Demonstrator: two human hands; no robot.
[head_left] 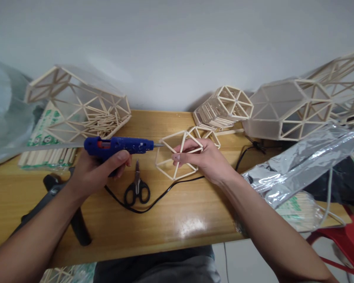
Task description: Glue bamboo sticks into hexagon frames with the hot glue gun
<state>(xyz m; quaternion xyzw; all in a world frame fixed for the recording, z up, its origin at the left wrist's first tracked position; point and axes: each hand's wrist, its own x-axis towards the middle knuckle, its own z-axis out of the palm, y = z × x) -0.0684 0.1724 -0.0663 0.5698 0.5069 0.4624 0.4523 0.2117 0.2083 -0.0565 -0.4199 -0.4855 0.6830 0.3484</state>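
Note:
My left hand (106, 169) is wrapped round the handle of a blue hot glue gun (124, 145), with a long pale glue stick (56, 146) out of its back end. The metal nozzle points right and meets, or nearly meets, the left corner of a wooden stick frame (172, 175). That frame is a hexagon of thin sticks with spokes. Fingers of my right hand (202, 157) pinch it near its middle. Scissors (137, 190) with black handles lie below the nozzle. Behind my right hand, another small stick frame (212, 136) rests on the table.
A hexagonal stick basket (82, 104) holding short sticks (106, 122) stands at the left. A stack of hexagon frames (224, 104) and larger stick baskets (289, 110) line the wall. A black cable (162, 196) crosses the table. A black stand (81, 226) and silver packaging (306, 165) lie nearer.

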